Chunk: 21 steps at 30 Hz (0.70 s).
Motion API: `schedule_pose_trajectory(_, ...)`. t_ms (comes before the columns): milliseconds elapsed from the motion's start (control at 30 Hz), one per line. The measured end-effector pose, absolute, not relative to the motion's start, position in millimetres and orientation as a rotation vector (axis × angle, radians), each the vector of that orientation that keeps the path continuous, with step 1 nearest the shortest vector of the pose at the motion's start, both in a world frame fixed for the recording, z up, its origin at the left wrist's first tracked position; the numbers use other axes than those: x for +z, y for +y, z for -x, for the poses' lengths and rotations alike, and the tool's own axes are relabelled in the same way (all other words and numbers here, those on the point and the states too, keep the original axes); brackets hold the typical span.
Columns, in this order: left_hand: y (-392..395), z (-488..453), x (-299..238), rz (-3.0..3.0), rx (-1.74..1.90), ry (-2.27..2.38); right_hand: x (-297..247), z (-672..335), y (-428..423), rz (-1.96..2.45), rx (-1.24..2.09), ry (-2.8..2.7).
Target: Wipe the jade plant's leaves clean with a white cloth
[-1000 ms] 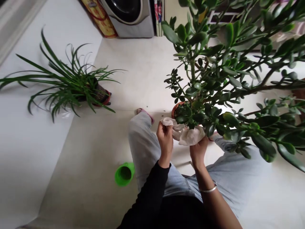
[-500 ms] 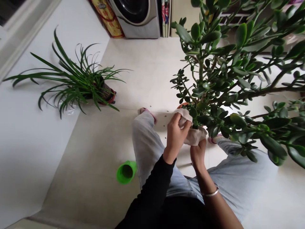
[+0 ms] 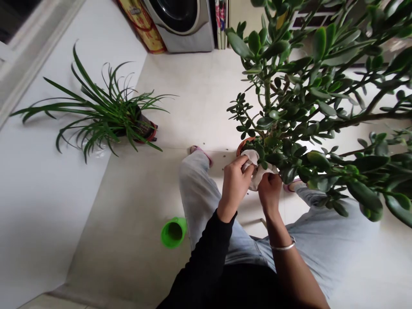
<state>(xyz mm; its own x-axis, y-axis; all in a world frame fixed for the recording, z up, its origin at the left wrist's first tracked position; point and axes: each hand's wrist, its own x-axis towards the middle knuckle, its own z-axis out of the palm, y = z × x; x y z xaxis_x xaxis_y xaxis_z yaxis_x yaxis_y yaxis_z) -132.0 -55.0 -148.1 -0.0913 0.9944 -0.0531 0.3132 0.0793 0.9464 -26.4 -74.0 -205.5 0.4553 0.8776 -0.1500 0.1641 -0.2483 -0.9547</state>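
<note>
A pale cloth point(image 3: 259, 175) is held between my two hands, close against the lower leaves of a big jade plant point(image 3: 289, 124). My left hand point(image 3: 235, 180) pinches the cloth's left side between thumb and fingers. Its right side is gripped in my right hand point(image 3: 269, 191), whose fingers are closed. Leaves cover part of the cloth, and I cannot tell whether it wraps a leaf. The orange pot rim point(image 3: 240, 146) shows just beyond my left hand; foliage and cloth hide most of the pot.
A green plastic cup point(image 3: 174, 232) stands on the floor left of my leg. Farther left, a long-leaved potted plant point(image 3: 119, 116) is by the white wall point(image 3: 38, 184). A front-loading washing machine point(image 3: 189, 36) stands at the back, beside a yellow-red bag point(image 3: 144, 28).
Both hands have shifted, the right one upward toward the leaves. The cloth is more bunched and less of it hangs in view. More of the orange pot rim shows.
</note>
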Motion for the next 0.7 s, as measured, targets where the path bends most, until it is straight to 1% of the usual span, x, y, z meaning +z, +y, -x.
schedule_pose_trajectory(333,-46.8,124.2,-151.0,-1.235,1.07,1.508,-195.6,23.8,-82.4,1.672,0.96,-0.996)
schedule_pose_trajectory(700,-56.5,131.1,-152.8,-1.221,1.071,1.468,-209.7,18.6,-76.3,1.666,0.925,-0.924)
